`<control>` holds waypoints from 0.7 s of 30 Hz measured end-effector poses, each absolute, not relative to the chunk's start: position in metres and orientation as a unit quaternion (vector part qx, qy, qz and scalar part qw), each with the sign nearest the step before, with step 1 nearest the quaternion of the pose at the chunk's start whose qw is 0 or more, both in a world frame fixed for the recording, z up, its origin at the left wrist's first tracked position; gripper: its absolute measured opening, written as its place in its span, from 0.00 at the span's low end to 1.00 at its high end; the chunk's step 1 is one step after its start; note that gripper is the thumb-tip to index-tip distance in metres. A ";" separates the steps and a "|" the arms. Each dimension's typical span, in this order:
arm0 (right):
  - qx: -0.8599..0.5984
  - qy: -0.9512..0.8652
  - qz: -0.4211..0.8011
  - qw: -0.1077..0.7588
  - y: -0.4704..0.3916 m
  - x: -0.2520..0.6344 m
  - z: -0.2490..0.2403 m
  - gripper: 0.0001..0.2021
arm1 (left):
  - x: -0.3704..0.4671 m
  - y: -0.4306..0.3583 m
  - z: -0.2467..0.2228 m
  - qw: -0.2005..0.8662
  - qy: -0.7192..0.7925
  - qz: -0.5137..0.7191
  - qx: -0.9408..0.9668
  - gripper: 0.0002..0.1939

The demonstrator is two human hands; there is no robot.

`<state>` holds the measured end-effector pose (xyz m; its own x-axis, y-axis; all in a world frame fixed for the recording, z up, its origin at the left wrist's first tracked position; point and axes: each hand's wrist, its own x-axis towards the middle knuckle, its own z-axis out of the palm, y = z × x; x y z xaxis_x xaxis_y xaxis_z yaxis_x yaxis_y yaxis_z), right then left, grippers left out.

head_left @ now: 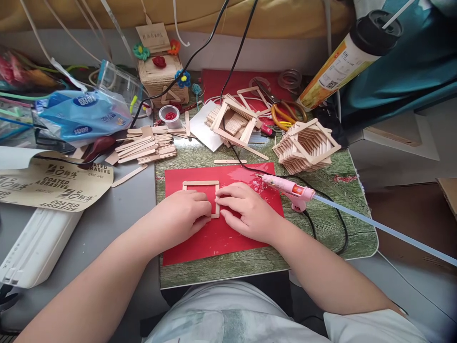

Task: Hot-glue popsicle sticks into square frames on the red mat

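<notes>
A square frame of wooden craft sticks [201, 183] lies flat on a red sheet [228, 243] in front of me. My left hand [185, 212] covers its left and lower sides, with fingers curled down and closed on it. At the right side, the bent fingers of my right hand [246, 209] grip the upright stick, their tips on its edge. Part of the frame is hidden under my left hand. Just right of the sheet's upper part rests a pink glue gun [285, 186], a long glue stick [378, 226] trailing from its back.
Loose craft sticks [146, 145] lie behind on the left. Stacked stick frames [307, 145] stand at the right, near orange-handled scissors [285, 114] and a tall cup [342, 62]. Sandpaper [53, 183] and a tissue pack [80, 114] are on the left. Black cords cross the mat [342, 214].
</notes>
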<state>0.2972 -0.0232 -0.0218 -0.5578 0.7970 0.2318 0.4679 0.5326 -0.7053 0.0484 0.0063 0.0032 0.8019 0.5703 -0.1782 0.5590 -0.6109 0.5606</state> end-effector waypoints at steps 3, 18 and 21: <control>-0.384 -0.825 0.298 0.287 -0.022 0.297 -0.024 0.12 | 0.049 0.007 0.003 0.322 0.315 0.013 0.893 0.11; -0.400 -0.825 0.286 0.280 -0.026 0.293 -0.025 0.09 | 0.049 0.007 0.002 0.321 0.320 0.015 0.891 0.10; -0.399 -0.826 0.280 0.284 -0.026 0.293 -0.025 0.07 | 0.049 0.006 0.004 0.318 0.321 0.017 0.892 0.09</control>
<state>0.2926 -0.0257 -0.0249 -0.5208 0.8175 0.2460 0.4996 0.5255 -0.6886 0.0489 0.0063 0.0039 0.7939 0.5830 -0.1730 0.5611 -0.5926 0.5779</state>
